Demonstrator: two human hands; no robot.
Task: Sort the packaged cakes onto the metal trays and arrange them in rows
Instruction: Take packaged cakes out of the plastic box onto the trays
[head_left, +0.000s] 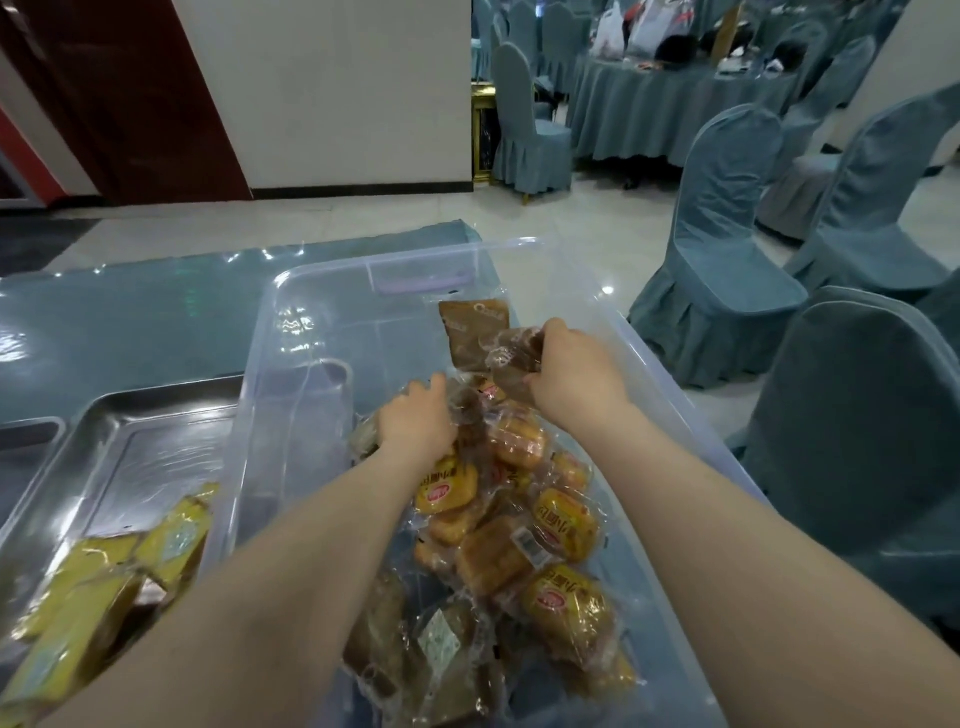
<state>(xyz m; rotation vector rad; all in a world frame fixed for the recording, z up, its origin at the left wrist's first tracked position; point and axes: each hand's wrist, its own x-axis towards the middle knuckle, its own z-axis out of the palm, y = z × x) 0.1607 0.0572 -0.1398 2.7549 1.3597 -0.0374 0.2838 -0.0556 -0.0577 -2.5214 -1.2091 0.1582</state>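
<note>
Banquet-hall table (130, 312): right hand (576, 374) grips brown cake (511, 353) near bin's far rim (405, 254).

My right hand (574, 371) grips a brown cake in crinkled, glossy clear film (511, 353) inside a smooth, translucent plastic bin (291, 395). My left hand (415, 421) rests on a heap of golden cakes (519, 519) in the bin, all in shiny clear wrappers with paper labels. Left of the bin, a brushed metal tray (150, 441) shows a dull sheen and holds cakes in yellow film (104, 582). Under the bin, a glossy clear sheet covers the blue-grey tablecloth (130, 322). Right of the bin, chairs (727, 249) wear matt cloth covers.
</note>
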